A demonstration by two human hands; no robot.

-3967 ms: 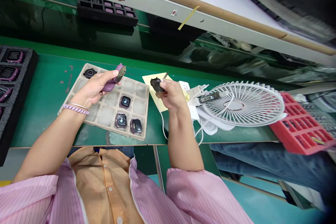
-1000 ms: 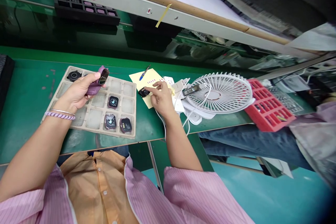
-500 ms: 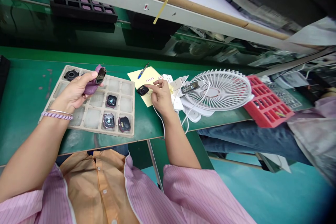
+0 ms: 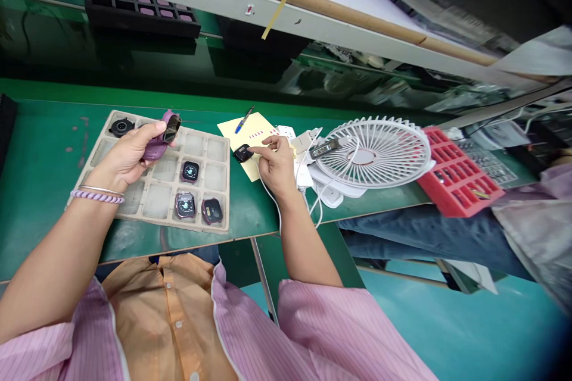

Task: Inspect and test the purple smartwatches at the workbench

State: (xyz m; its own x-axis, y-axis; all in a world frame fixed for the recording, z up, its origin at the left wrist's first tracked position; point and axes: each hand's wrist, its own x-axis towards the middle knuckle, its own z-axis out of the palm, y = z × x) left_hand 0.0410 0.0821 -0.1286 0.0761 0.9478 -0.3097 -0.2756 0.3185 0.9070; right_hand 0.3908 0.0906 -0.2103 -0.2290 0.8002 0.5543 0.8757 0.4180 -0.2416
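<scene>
My left hand point(image 4: 129, 152) is shut on a purple smartwatch point(image 4: 164, 137), held above a moulded pulp tray point(image 4: 157, 201) with its dark face tilted up. My right hand point(image 4: 277, 165) rests over a sheet of yellow paper point(image 4: 254, 131), its extended index finger touching a small black watch body point(image 4: 243, 153) lying there. Three watches point(image 4: 190, 171) sit in separate tray cells, and a round black part point(image 4: 121, 127) lies in a corner cell. A blue pen point(image 4: 243, 120) lies on the paper's far edge.
A white desk fan point(image 4: 373, 152) with cables and a white power strip point(image 4: 299, 175) stands right of the paper. A red plastic rack point(image 4: 460, 172) lies beyond it. A black foam tray point(image 4: 140, 12) sits on the far shelf, and a co-worker's sleeve point(image 4: 536, 232) shows at right.
Over four seconds, the black watch body went from my right hand's grip to lying on the paper under my index finger. My left hand and the purple watch have barely moved recently.
</scene>
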